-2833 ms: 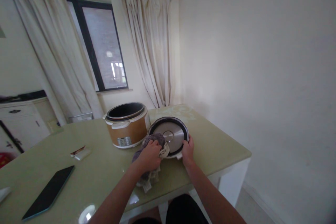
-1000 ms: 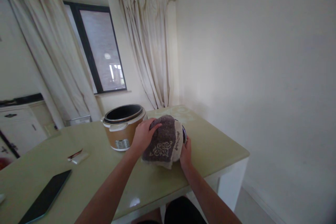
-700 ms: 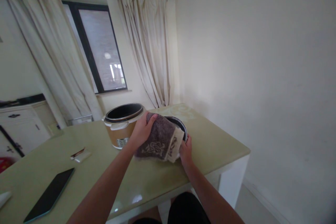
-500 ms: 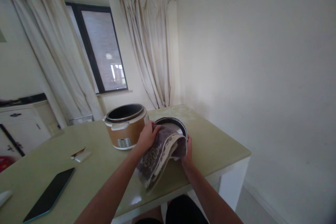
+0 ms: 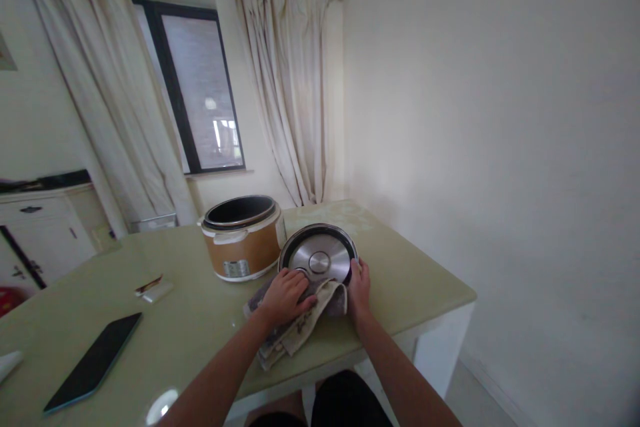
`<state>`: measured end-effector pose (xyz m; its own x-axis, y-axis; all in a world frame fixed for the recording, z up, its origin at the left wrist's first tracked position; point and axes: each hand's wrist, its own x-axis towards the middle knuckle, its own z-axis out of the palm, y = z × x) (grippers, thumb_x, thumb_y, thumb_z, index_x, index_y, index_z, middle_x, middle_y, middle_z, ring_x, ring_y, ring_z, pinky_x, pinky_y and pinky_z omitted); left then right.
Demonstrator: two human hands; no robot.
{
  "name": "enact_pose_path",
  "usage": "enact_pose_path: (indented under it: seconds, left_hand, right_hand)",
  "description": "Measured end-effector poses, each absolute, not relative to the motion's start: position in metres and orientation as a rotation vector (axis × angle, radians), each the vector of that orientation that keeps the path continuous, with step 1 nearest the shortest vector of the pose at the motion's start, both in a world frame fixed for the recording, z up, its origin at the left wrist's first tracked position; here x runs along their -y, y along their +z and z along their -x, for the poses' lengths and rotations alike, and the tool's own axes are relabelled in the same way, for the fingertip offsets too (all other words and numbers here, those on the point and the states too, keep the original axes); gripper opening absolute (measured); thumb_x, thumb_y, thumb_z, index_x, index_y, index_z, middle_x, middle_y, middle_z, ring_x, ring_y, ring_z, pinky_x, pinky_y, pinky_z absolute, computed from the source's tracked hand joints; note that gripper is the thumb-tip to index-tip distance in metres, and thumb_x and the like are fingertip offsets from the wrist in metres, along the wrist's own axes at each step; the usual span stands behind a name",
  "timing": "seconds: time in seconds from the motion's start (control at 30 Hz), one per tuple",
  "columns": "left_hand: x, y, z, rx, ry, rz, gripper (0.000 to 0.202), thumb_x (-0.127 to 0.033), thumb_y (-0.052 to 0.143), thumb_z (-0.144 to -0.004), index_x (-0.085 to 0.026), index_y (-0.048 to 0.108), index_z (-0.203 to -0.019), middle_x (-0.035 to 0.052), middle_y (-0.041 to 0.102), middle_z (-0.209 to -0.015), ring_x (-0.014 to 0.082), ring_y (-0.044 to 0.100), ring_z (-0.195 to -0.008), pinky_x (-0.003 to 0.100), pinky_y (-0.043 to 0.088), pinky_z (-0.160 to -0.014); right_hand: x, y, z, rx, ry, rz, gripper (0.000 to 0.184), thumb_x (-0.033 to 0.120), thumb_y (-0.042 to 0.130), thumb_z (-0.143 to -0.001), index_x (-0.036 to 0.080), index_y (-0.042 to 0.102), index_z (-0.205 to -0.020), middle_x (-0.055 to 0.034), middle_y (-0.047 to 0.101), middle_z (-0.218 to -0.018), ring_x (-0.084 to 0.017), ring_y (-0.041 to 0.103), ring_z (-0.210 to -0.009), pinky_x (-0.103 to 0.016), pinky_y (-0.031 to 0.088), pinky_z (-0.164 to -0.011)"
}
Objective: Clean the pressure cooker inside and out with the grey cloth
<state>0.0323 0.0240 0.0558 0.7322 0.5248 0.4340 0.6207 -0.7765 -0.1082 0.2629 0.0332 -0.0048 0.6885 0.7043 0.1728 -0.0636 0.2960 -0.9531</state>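
Note:
A round pot lid (image 5: 336, 255), its metal inner face with a dark rim turned toward me, is tilted up over the table. My right hand (image 5: 360, 285) grips its right edge. My left hand (image 5: 287, 297) is closed on a patterned purple-grey and cream towel (image 5: 305, 327), pressing it against the lid's lower left edge. Part of the towel hangs down onto the tabletop. Just behind and to the left stands a brown and white rice cooker (image 5: 245, 240), uncovered, with a dark inside.
On the green tabletop (image 5: 190, 320), a dark tablet (image 5: 95, 363) lies at the left. Behind it are a small clear packet (image 5: 159, 292) and a thin brown stick (image 5: 149, 285). A white object (image 5: 9, 365) shows at the left edge. The wall (image 5: 475, 133) borders the table's right side.
My left hand has moved down with the towel, from across the lid to its lower left edge. More of the lid's metal face now shows. My right hand still grips the rim.

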Motion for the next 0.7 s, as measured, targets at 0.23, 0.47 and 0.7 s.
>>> enact_pose_path:
  seconds: [0.23,0.47,0.7]
  left_hand:
    - [-0.035,0.052,0.0,0.943,-0.636,2.642,0.04,-0.033,0.04,-0.109,-0.022,0.066,-0.08,0.0077,0.069,-0.083,0.0238,0.062,-0.085,0.04,0.043,-0.08]
    - [-0.023,0.059,-0.011,1.005,-0.579,2.614,0.035,-0.035,0.046,-0.108,-0.022,0.069,-0.084,0.0082,0.072,-0.089,0.0254,0.063,-0.092,0.042,0.043,-0.083]
    - [0.013,0.044,-0.064,1.381,-0.773,2.405,0.041,-0.038,0.043,-0.11,-0.022,0.071,-0.085,0.0087,0.073,-0.09,0.0286,0.066,-0.096,0.044,0.043,-0.084]
  right_hand:
    - [-0.038,0.021,-0.278,0.89,0.865,1.1,0.04,0.057,0.071,-0.079,0.02,0.075,-0.094,-0.0047,0.077,-0.085,-0.025,0.068,-0.081,-0.035,0.052,-0.074]
    - [-0.054,0.039,-0.268,0.875,0.949,1.12,0.054,0.07,0.069,-0.078,0.019,0.076,-0.092,-0.0083,0.078,-0.086,-0.028,0.069,-0.08,-0.038,0.052,-0.072]
    - [-0.045,0.017,-0.254,0.792,0.613,1.19,0.059,0.079,0.058,-0.082,0.022,0.072,-0.076,-0.0098,0.075,-0.08,-0.027,0.066,-0.078,-0.039,0.051,-0.077]
